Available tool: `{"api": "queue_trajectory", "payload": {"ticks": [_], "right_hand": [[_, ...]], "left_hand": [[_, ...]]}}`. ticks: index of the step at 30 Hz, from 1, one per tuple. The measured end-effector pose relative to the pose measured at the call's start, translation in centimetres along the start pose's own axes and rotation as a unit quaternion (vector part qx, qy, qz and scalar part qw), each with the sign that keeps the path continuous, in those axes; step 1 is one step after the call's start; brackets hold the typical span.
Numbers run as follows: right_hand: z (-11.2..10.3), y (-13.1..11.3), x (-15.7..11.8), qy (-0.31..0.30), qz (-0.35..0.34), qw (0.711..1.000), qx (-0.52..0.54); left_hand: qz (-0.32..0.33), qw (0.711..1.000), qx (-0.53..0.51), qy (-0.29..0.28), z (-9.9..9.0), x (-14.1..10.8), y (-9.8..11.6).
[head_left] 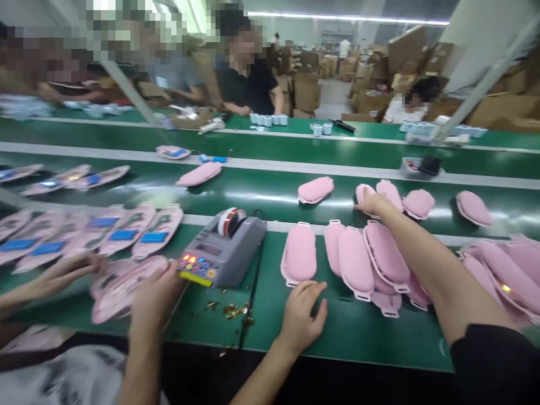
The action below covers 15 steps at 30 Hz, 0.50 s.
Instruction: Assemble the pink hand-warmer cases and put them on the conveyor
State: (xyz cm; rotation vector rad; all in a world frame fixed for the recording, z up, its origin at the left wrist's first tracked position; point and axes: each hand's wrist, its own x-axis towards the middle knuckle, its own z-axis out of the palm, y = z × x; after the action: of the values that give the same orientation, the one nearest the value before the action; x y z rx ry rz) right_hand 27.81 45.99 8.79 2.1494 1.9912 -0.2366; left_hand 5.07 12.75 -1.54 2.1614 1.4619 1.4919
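Head view. The left hand is held low over the near worktop. Its fingers are loosely bent, the thumb stands apart, and it grips nothing. The fingertips lie at the lower edge of one pink oval housing; contact cannot be confirmed.

The right hand reaches over to the conveyor belt, with its fingers at one belt-side housing. Whether the grip is closed cannot be determined. Closed housings on the belt total six, including this one: two to its left and three to its right.

Between the arms, a central stack contains at least five housings. The right-hand pile overlaps too closely to count.

One tape dispenser, carrying one tape roll, stands left of the left hand. Gold-coloured scraps lie beside it, too many to count.

At far left, one co-worker handles a pink shell. Behind it, a row of open shells shows five blue blocks.
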Motion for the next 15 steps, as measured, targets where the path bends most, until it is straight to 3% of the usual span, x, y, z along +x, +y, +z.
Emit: {"api": "queue_trajectory", "payload": {"ticks": [5,10,13,15], "right_hand": [[-0.2,0.8,-1.2,0.015,-0.005,0.999,0.033],[-3.8,1.8,-3.3,0.045,-0.057,0.994,0.088],[-5.3,1.7,-6.9,0.071,-0.118,0.981,0.135],[-4.7,1.9,-11.9,0.067,-0.188,0.964,0.174]], "left_hand": [[0.000,1.000,-0.011,0.028,0.2,0.4,0.4],[0.020,0.998,-0.008,0.065,-0.5,0.6,1.0],[0.045,0.996,0.014,0.076,-1.1,-0.2,1.8],[0.075,0.994,0.026,0.076,-1.2,-1.5,2.6]]}}
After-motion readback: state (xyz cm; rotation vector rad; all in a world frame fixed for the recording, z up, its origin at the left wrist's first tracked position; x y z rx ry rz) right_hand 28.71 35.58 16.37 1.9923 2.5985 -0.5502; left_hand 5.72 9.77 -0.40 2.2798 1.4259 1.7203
